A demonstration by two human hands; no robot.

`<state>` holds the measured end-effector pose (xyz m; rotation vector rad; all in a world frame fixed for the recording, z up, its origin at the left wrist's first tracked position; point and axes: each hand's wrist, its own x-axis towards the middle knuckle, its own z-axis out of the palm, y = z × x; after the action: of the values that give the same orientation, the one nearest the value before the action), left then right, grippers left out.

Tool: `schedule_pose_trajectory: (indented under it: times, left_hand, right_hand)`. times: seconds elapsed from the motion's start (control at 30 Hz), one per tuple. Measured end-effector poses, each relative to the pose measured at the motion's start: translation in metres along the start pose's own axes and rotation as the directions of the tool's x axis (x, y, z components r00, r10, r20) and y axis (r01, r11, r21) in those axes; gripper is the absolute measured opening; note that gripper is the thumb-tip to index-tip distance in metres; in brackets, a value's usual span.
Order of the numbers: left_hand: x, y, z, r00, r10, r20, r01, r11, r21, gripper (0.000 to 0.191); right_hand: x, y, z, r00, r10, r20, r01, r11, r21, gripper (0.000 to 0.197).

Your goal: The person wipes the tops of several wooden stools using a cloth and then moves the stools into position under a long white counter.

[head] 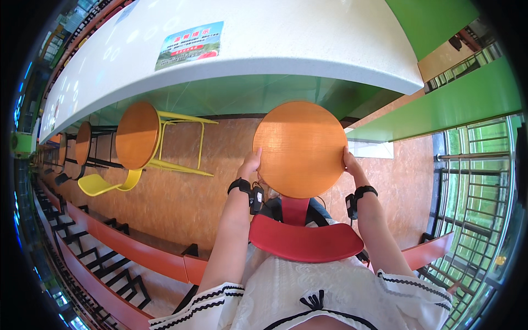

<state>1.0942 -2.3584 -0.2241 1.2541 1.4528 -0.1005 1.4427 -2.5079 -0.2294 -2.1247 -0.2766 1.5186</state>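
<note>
Between my hands is a bar stool with a round wooden seat (301, 148) and a curved red backrest (306, 242). The backrest is on my side, close against my white top. My left hand (250, 163) grips the left rim of the seat, thumb along its edge. On the opposite rim, my right hand (351, 162) holds at about the same height. Most of the fingers are hidden under the seat, and so are the stool's legs. A black strap with a small device sits on each wrist.
Beyond the stool runs a white counter (264, 68) bearing a printed notice (189, 44). To the left stands a yellow-framed stool (138, 136), with black-framed stools (83, 142) farther along. Orange-red benches or tables (136, 247) lie behind on the left; metal railings (474, 173) rise at right.
</note>
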Motion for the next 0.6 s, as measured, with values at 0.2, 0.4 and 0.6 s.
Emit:
schedule_pose_trajectory:
  times: [0.2,0.4,0.6]
  left_hand:
    - [0.021,0.008,-0.002,0.995,0.079,-0.056,-0.079,0.997,0.003,0.062]
    - [0.039,0.025,-0.001,0.995,0.038,-0.091,-0.037,0.999,0.021,0.063]
    - [0.048,0.035,-0.007,0.994,0.061,-0.087,-0.064,0.997,-0.039,0.067]
  right_hand:
    - [0.016,-0.018,-0.004,0.997,-0.033,-0.064,0.035,0.999,0.028,0.064]
    - [0.038,-0.032,-0.010,0.986,-0.132,-0.099,0.134,0.991,0.007,0.065]
    - [0.047,-0.054,-0.013,0.996,-0.075,-0.052,0.074,0.997,-0.013,0.063]
